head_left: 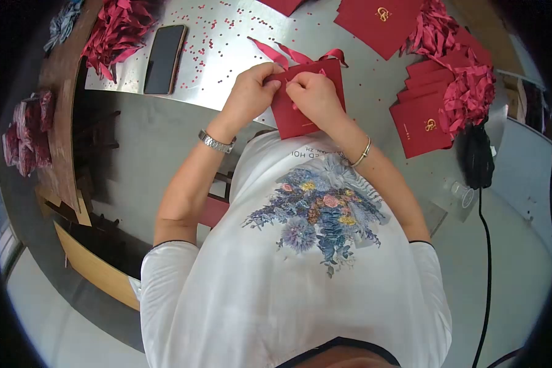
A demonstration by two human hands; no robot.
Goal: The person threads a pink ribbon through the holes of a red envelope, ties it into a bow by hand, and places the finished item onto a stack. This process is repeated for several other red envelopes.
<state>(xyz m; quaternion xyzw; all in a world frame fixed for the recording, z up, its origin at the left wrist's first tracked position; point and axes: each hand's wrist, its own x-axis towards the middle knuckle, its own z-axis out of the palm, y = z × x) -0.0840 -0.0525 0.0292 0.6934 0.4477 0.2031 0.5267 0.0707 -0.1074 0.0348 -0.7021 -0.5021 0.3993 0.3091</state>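
A red paper gift bag lies at the table's near edge, close against my shirt. At its left edge my left hand is closed, thumb and fingers pinching the bag near its top. My right hand is closed over the bag's face, with small bits of pink-red ribbon showing beside its fingers. What exactly the right fingertips grip is partly hidden. More satin ribbon sticks out beyond the bag's far edge and lies on the table.
Red bags with gold print and bunched ribbons are stacked on the right. More bags lie at the back. A phone and a ribbon heap are at left. Small red dots litter the metal table.
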